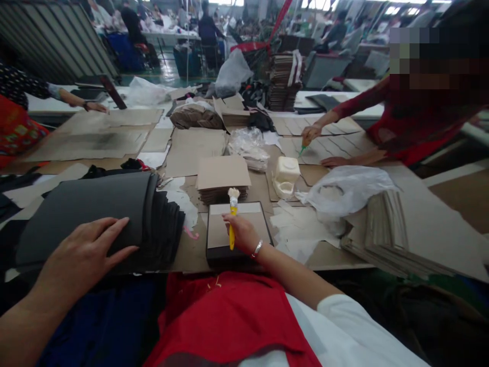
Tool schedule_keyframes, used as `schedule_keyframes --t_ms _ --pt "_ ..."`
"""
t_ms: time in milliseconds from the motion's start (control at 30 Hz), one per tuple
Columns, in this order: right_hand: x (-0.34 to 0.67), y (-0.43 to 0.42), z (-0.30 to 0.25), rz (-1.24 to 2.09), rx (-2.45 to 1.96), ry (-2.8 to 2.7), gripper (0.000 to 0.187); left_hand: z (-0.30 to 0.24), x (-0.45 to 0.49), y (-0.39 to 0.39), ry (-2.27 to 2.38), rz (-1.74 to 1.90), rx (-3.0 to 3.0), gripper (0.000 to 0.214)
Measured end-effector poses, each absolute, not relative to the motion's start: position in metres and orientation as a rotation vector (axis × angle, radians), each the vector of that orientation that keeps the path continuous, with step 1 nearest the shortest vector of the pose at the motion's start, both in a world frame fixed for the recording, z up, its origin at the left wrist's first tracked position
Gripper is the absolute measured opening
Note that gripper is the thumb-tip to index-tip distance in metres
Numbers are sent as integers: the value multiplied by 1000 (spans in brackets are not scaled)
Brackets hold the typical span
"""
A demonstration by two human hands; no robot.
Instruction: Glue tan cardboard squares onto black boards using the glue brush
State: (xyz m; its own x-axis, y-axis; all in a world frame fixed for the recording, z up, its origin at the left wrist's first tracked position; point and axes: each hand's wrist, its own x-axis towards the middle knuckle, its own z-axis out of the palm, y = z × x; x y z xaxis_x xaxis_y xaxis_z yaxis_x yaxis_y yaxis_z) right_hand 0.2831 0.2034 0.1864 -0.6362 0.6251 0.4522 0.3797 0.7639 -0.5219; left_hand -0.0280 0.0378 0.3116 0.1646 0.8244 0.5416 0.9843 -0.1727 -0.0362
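My right hand [242,232] is closed round a yellow-handled glue brush [232,214], its white bristles pointing away from me over a square of brown card [237,224] lying on a black sheet. My left hand [86,252] lies flat, fingers spread, on a thick curved stack of dark grey sheets [99,214] at the left. Behind the card sits a pile of brown cardboard squares [222,178], and to its right a white glue tub [286,176].
A person in red at the right [412,122] brushes card with a green-tipped brush. Another person's arm [76,101] reaches in at far left. Clear plastic bags [344,191], fanned grey boards [385,229] and paper scraps litter the long table.
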Motion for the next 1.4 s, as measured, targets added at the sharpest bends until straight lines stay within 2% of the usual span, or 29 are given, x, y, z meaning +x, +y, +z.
schedule_keyframes --t_ms 100,300,400,533,667,833,967,1133,1233,1400 --pt "272 225 166 416 -920 -2494 27 290 5 38 -1745 -378 -2045 56" --pt "287 235 138 338 -1034 -2613 28 222 103 76 -1730 -392 -2243 43" --pt "314 240 138 286 -1113 -2595 30 209 120 91 -1744 -404 -2291 40" --pt "358 253 144 194 -1292 -2548 31 234 110 78 -1582 -592 -2328 36" --pt "385 258 149 143 -1423 -2439 35 279 66 48 -1492 -726 -2145 52" --pt "369 245 162 180 -1215 -2267 37 301 -10 31 -1929 -452 -1761 77" --pt "330 230 190 215 -968 -2200 28 312 -42 26 -2134 -173 -1833 73" --pt "280 200 239 425 -747 -2181 27 336 -46 30 -2165 -102 -1980 77" --pt "255 186 256 633 -689 -2166 23 344 -58 32 -2135 -103 -2098 69" --pt "226 173 271 1056 -600 -2034 21 342 -54 22 -1831 -266 -2140 29"
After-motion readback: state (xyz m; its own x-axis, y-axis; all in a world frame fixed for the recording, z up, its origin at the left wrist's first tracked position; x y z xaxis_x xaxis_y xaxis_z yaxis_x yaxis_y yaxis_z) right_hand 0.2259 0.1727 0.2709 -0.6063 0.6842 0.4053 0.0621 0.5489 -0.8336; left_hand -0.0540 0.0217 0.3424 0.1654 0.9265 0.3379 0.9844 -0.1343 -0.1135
